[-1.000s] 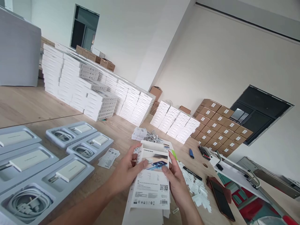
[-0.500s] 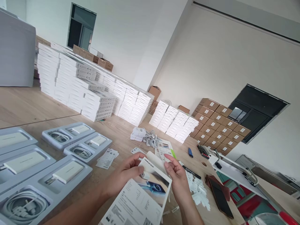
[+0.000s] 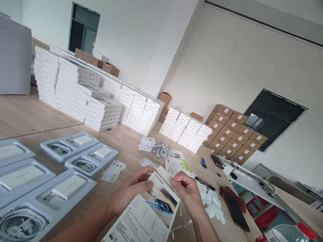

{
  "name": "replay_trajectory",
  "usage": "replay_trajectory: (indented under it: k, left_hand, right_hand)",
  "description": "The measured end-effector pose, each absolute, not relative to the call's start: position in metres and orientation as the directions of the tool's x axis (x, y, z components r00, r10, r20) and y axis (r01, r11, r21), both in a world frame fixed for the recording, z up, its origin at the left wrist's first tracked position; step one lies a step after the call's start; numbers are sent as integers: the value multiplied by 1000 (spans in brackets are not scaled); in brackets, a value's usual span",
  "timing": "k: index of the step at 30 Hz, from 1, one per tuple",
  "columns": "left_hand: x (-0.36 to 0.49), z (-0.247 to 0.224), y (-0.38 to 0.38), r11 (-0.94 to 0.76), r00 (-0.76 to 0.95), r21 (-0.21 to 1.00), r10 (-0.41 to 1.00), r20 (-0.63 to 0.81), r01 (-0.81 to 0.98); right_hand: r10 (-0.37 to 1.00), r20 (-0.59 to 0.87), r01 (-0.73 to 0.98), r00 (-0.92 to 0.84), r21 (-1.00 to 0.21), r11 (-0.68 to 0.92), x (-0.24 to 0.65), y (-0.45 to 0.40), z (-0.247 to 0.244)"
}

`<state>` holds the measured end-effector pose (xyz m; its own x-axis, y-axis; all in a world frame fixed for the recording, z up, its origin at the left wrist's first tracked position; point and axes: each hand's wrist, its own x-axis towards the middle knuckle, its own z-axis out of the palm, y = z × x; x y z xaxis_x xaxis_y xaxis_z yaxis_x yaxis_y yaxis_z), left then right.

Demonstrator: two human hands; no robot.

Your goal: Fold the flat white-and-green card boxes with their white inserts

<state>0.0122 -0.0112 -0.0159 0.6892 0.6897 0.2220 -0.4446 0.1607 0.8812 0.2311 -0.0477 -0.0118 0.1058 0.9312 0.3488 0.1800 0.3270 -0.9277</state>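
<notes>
My left hand [image 3: 137, 185] grips a white printed cardboard box [image 3: 148, 215] by its upper left edge, thumb on the picture side. A charger picture and small text are printed on the box. At its far end a white flap [image 3: 163, 173] stands up. My right hand [image 3: 188, 190] is closed in a pinch at the flap's right side, by the corner of the box. What lies under its fingertips is partly hidden. To the left are grey trays [image 3: 84, 196] holding white chargers [image 3: 69, 186] and coiled cables [image 3: 24, 222].
Printed cards [image 3: 113, 170] lie beside the trays. Further off are bundled cables [image 3: 160, 149], stacked white boxes [image 3: 143, 111] and brown cartons [image 3: 227, 132]. On the right lie a blue cutter [image 3: 204, 162], a black marker [image 3: 205, 184], white paper scraps [image 3: 212, 205], a phone [image 3: 236, 210] and a red-capped bottle [image 3: 290, 232].
My right hand's fingers have curled from stretched out into a pinch at the box's end flap. My left hand keeps its hold. The view has shifted slightly.
</notes>
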Motion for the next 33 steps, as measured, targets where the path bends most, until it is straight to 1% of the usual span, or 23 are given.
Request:
replay_trajectory:
  k: [1,2,4,6,8,11,13,18,23,28,33]
  left_hand:
    - [12,-16,-12,149,696,892,683,220,-427]
    - [12,-16,-14,138,705,901,675,218,-411]
    - [13,-17,-15,123,714,915,667,211,-385]
    - [13,-19,-15,101,704,923,679,210,-372]
    - [13,-21,-14,74,683,929,699,211,-364]
    - [12,-23,-12,44,674,936,706,217,-348]
    - [12,-23,-13,40,685,939,695,219,-341]
    - [12,-19,-15,98,714,931,671,199,-351]
    - [12,-19,-14,66,681,938,705,198,-341]
    - [13,-26,-12,63,657,936,728,193,-346]
    - [13,-27,-12,73,658,935,729,188,-348]
  right_hand:
    - [960,242,53,138,-970,237,231,-47,-13]
    - [977,134,-73,165,-986,147,231,-47,-14]
    - [983,-33,-262,182,-965,16,230,-46,-16]
    - [987,-85,-331,136,-943,-36,227,-46,-17]
    - [995,-78,-336,66,-941,-52,224,-47,-17]
    - [996,-89,-284,11,-955,-83,223,-48,-18]
    - [997,-82,-194,-2,-978,-81,226,-48,-19]
    - [997,69,44,-33,-997,70,231,-50,-15]
    - [980,194,226,-48,-953,200,224,-57,-3]
    - [975,213,279,-61,-934,221,221,-61,3]
    - [982,186,318,-28,-930,185,220,-62,7]
